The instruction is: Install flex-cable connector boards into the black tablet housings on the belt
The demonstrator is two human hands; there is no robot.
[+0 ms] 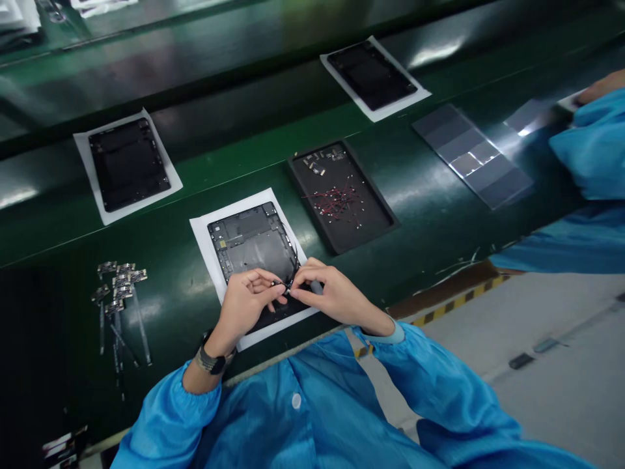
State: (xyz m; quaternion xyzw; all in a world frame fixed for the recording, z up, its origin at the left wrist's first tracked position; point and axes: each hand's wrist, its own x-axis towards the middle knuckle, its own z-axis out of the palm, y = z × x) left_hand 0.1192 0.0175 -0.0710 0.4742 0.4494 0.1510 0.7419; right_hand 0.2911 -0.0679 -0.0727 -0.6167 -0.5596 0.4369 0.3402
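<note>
A black tablet housing (254,251) lies open on a white sheet (202,231) in front of me, with its inner side up. Over its lower part, my left hand (249,296) pinches a small dark part (282,284) between thumb and fingers. My right hand (327,290) is closed by thumb and index finger on the same part, fingertips close to the left ones. A thin black cable (295,251) curves up from there along the housing's right side. Something grey (316,286) shows within my right hand; its kind is unclear. The fingers partly hide the small part.
Right of the housing stands a black tray (336,241) with red wires (336,202) and small boards (315,166). Several boards with ribbon cables (122,283) lie left. Two more housings (127,166) (374,75) rest behind. A co-worker's blue sleeve (593,146) is near plastic-film strips (473,156).
</note>
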